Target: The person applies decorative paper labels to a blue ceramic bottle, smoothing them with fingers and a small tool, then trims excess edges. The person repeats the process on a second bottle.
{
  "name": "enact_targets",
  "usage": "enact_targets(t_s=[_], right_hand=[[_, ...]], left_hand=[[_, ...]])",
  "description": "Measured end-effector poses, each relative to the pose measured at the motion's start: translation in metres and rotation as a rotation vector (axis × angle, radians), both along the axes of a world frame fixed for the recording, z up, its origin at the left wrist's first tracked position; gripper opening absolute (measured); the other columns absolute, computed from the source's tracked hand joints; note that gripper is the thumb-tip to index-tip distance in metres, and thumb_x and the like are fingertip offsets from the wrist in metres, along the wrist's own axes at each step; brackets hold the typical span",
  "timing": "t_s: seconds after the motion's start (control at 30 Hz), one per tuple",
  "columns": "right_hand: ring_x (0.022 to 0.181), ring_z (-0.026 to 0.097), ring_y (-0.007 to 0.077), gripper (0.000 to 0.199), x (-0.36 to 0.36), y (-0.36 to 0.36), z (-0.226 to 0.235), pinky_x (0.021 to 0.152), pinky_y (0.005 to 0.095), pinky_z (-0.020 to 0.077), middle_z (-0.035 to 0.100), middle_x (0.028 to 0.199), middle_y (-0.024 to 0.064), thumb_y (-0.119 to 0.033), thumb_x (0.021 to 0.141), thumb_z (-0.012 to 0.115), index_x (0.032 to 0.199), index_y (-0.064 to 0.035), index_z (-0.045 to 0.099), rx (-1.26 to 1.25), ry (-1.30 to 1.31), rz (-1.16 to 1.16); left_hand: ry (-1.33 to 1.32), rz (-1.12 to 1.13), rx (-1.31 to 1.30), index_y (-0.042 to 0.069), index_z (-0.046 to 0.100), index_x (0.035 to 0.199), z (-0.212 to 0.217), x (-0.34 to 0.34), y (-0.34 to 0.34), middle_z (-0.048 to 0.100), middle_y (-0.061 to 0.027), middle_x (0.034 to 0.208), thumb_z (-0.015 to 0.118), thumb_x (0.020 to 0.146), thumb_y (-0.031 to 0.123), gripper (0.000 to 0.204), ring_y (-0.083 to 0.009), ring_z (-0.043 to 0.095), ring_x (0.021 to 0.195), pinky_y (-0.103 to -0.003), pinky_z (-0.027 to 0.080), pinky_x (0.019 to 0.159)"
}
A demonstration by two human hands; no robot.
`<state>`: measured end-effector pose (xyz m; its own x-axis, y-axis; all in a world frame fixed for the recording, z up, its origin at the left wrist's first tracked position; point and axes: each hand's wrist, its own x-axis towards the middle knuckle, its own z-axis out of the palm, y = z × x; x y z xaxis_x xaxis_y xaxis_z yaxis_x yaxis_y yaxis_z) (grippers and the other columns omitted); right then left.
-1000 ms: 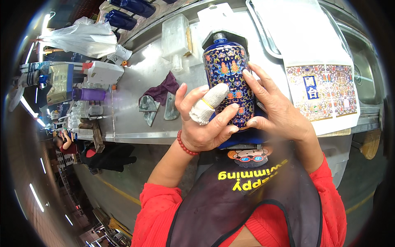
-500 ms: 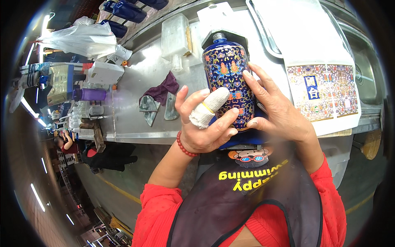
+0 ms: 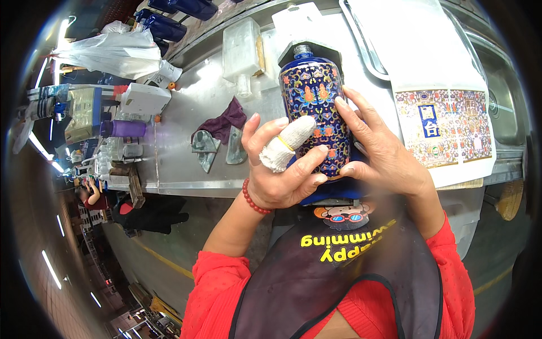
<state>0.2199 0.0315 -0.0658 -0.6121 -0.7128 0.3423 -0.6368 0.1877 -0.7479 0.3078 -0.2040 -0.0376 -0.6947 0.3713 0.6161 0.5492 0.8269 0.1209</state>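
Note:
A dark blue bottle (image 3: 315,85) with a colourful floral pattern lies with its neck pointing away from me, its far end against a dark angular support (image 3: 324,51). My right hand (image 3: 378,144) grips its right side, fingers along the edge and thumb near the lower end. From the left, my left hand (image 3: 280,175) reaches over the bottle with fingers apart. One of its fingers wears a white cloth cover (image 3: 289,142) held by a yellow band, and its tip rests on the pattern. The index fingertip also touches the bottle lower down.
A printed floral sheet (image 3: 443,127) lies on white paper at the right, beside a metal sink (image 3: 505,107). Left of the bottle are a purple cloth (image 3: 223,125), grey scraper-like pieces (image 3: 203,147) and a clear square bottle (image 3: 240,51). Blue bottles (image 3: 192,8) stand at the far left.
My left hand's covered finger has shifted very slightly up on the pattern. The bottle and my right hand hold nearly the same place.

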Motion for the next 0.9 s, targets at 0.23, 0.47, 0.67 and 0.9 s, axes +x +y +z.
enact_targets(t_s=[0.23, 0.47, 0.67, 0.9], right_hand=[[0.143, 0.038, 0.0489, 0.092, 0.0, -0.0001, 0.0001, 0.115, 0.0494, 0.0382, 0.025, 0.162, 0.0281, -0.044, 0.086, 0.078, 0.159, -0.0103, 0.035, -0.005, -0.015, 0.003], [0.144, 0.037, 0.0492, 0.092, 0.0001, 0.0002, -0.0016, 0.116, 0.0494, 0.0381, 0.025, 0.162, 0.0284, -0.047, 0.086, 0.077, 0.159, -0.0097, 0.035, -0.008, -0.017, 0.007], [0.143, 0.038, 0.0495, 0.092, -0.0002, -0.0006, -0.0016, 0.115, 0.0493, 0.0385, 0.026, 0.162, 0.0288, -0.049, 0.087, 0.076, 0.159, -0.0094, 0.035, -0.007, 0.009, -0.001], [0.144, 0.037, 0.0493, 0.091, 0.0007, 0.0003, -0.0037, 0.115, 0.0486, 0.0388, 0.025, 0.162, 0.0286, -0.041, 0.086, 0.078, 0.159, -0.0095, 0.035, -0.009, -0.01, 0.002]], left_hand=[[0.005, 0.004, 0.026, 0.017, 0.076, 0.102, -0.001, 0.0002, -0.0023, 0.068, -0.0135, 0.125, 0.066, 0.094, 0.045, 0.031, -0.0323, 0.05, 0.123, -0.058, 0.026, 0.116], [0.004, -0.006, 0.073, 0.017, 0.076, 0.101, -0.0042, 0.0016, -0.0031, 0.068, -0.0139, 0.125, 0.068, 0.092, 0.043, 0.028, -0.0324, 0.05, 0.122, -0.059, 0.026, 0.116], [0.014, 0.011, -0.011, 0.019, 0.076, 0.104, -0.0038, 0.0027, -0.0011, 0.066, -0.0118, 0.124, 0.07, 0.089, 0.043, 0.029, -0.0313, 0.05, 0.121, -0.059, 0.027, 0.115], [0.021, 0.036, -0.056, 0.02, 0.077, 0.106, -0.0039, 0.0042, -0.0001, 0.065, -0.0115, 0.123, 0.071, 0.088, 0.043, 0.03, -0.0313, 0.049, 0.121, -0.059, 0.027, 0.115]])
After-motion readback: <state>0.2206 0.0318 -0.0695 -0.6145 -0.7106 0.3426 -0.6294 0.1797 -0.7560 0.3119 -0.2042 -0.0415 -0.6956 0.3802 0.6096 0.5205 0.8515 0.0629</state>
